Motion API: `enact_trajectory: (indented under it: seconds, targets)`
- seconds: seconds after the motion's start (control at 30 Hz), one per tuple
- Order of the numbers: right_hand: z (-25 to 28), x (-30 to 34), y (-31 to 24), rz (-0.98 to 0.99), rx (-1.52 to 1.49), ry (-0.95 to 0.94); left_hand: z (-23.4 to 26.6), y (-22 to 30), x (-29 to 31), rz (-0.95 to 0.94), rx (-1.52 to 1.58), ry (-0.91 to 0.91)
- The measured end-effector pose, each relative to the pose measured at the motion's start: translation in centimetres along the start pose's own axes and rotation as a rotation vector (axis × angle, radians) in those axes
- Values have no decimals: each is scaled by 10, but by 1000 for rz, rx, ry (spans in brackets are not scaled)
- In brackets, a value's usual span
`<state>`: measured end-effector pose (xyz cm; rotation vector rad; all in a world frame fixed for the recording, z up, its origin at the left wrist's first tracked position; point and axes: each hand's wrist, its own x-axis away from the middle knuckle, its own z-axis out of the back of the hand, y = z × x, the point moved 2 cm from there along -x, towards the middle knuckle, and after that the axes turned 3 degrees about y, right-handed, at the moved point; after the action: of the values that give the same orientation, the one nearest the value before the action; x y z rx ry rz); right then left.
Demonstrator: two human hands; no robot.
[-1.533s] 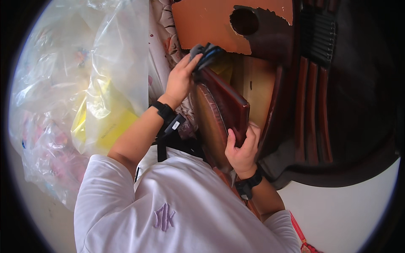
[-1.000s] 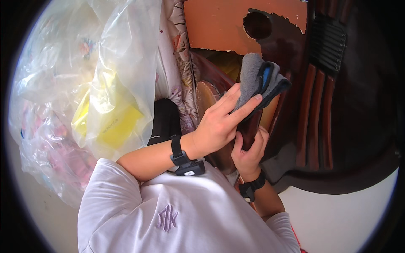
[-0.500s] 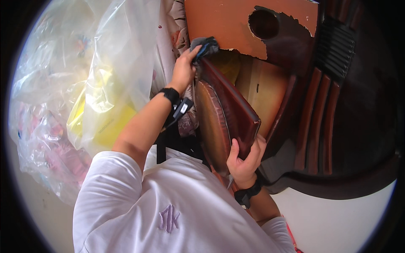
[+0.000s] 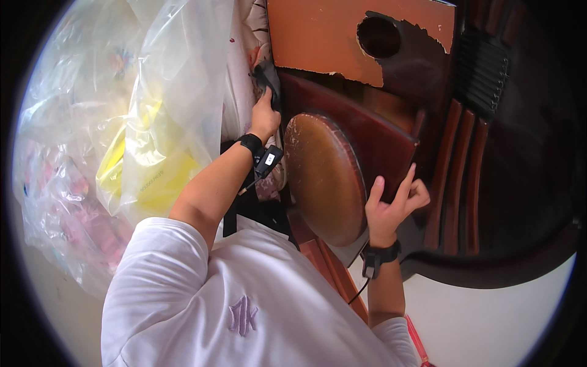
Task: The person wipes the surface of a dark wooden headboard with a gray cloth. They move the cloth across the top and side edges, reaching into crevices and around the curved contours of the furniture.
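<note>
My left hand [image 4: 264, 116] is closed on a dark grey cloth [image 4: 269, 82], at the far left corner of a dark red wooden door panel [image 4: 361, 131]. My right hand [image 4: 394, 208] touches the panel's near right edge, thumb and index finger apart and the other fingers curled. In front of the panel, between my arms, stands a round brown padded seat [image 4: 321, 177] with a scuffed rim, seen at a slant. Beyond the panel, the cabinet [image 4: 330, 37] has a peeling orange-brown surface with a round dark hole. Much of its opening is hidden behind the panel.
A big clear plastic bag [image 4: 177, 73] with yellow and pink contents fills the left side. To the right is dark wooden furniture with curved slats [image 4: 452, 177] and a ribbed black section [image 4: 483, 70]. Pale floor [image 4: 477, 324] shows at lower right.
The door panel has swung rightward, covering more of the cabinet opening. The round seat shows more of its face. My right hand has moved right, its fingers spreading; the left, with the cloth, shifted left.
</note>
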<state>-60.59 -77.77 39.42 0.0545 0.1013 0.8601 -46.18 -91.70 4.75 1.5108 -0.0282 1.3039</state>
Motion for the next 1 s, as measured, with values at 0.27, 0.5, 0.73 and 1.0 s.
enact_trajectory:
  seconds: [0.27,0.5,0.73,1.0]
  targets:
    - [-17,-9,36,48,37,35,-11,52,64,-366,20,33]
    - [-20,-27,31,119,173,58,-8,90,76,-808,-17,-176]
    - [-43,-69,-29,567,-57,-407,1,118,73,-1124,-22,-271]
    - [-38,-80,-20,516,113,-304,-23,160,97,-1285,74,-166]
